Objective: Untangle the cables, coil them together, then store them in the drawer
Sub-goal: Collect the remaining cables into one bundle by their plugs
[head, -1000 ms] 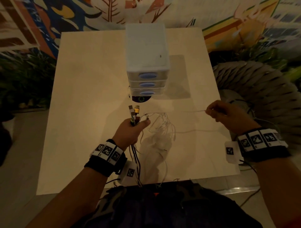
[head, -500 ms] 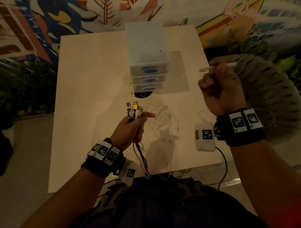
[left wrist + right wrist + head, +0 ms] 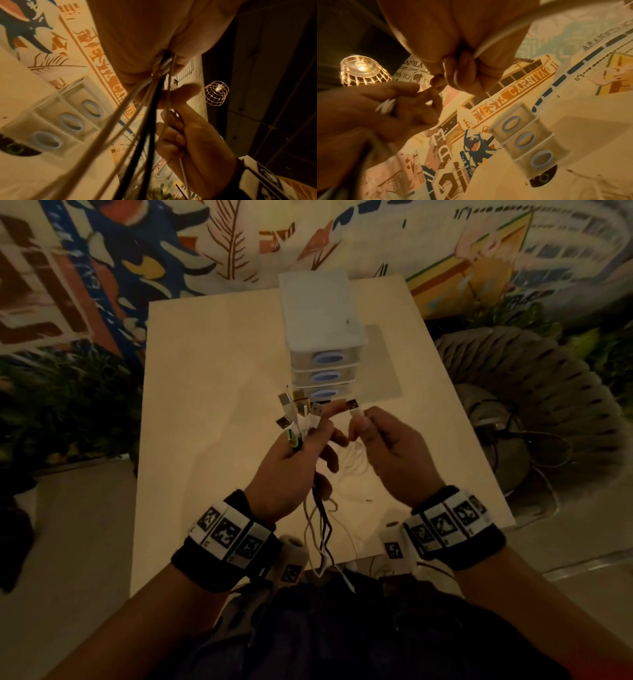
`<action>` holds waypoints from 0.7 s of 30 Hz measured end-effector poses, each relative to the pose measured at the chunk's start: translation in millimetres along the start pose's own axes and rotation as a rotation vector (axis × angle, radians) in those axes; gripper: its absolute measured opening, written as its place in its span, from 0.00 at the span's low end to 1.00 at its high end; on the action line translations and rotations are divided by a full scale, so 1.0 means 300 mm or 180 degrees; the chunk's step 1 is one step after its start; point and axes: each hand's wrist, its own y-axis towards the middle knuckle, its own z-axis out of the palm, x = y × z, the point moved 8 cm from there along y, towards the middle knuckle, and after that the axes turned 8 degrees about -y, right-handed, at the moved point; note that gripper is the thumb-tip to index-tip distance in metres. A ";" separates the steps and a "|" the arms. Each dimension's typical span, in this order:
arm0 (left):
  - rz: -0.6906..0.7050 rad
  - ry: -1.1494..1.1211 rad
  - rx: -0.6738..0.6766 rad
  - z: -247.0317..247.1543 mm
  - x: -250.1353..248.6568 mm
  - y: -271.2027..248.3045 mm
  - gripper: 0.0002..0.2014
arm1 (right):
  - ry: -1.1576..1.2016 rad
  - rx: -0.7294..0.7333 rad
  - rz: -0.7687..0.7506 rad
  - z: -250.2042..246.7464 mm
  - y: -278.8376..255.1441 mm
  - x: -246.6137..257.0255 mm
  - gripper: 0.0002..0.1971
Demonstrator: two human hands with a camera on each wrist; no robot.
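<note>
My left hand (image 3: 301,453) grips a bundle of cables (image 3: 297,416) just below their plugs, which fan out upward; its forefinger points right. The black and white cable tails (image 3: 323,529) hang from the fist over the table's near edge, and run past the lens as cable strands (image 3: 145,108). My right hand (image 3: 383,446) pinches the plug end of a white cable (image 3: 356,411) beside the left forefinger; loose loops of it (image 3: 352,463) lie on the table. The white cable (image 3: 501,36) leaves the right fist. The small drawer unit (image 3: 323,350), drawers closed, stands behind the hands.
The pale table (image 3: 212,412) carries only the drawer unit and cable loops. A woven round seat (image 3: 534,392) with dark wires sits at the right. A painted wall (image 3: 205,244) backs the table. Wire-cage lamps (image 3: 363,71) hang overhead.
My right hand came down from its raised spot at the right and brought the white cable's plug end beside the left hand's bundle. The left hand lifted its bundle slightly toward the drawers.
</note>
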 end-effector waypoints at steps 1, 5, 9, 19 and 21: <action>0.0094 0.0144 -0.0075 0.002 -0.019 0.000 0.15 | 0.0011 0.0019 -0.0044 0.007 0.000 0.022 0.15; 0.0235 0.0484 -0.0303 0.018 -0.059 0.007 0.12 | 0.0181 0.0193 -0.0229 0.022 0.015 0.101 0.13; 0.0302 0.0224 -0.0489 0.048 -0.073 0.021 0.13 | 0.0342 0.0422 -0.0206 -0.003 0.036 0.127 0.11; 0.0889 -0.0973 -0.0976 -0.034 -0.179 0.049 0.21 | -0.0157 0.1254 -0.0303 -0.132 0.032 -0.075 0.20; 0.0910 -0.1080 -0.1018 -0.044 -0.182 0.052 0.20 | -0.0299 0.1237 -0.0316 -0.172 0.018 -0.147 0.20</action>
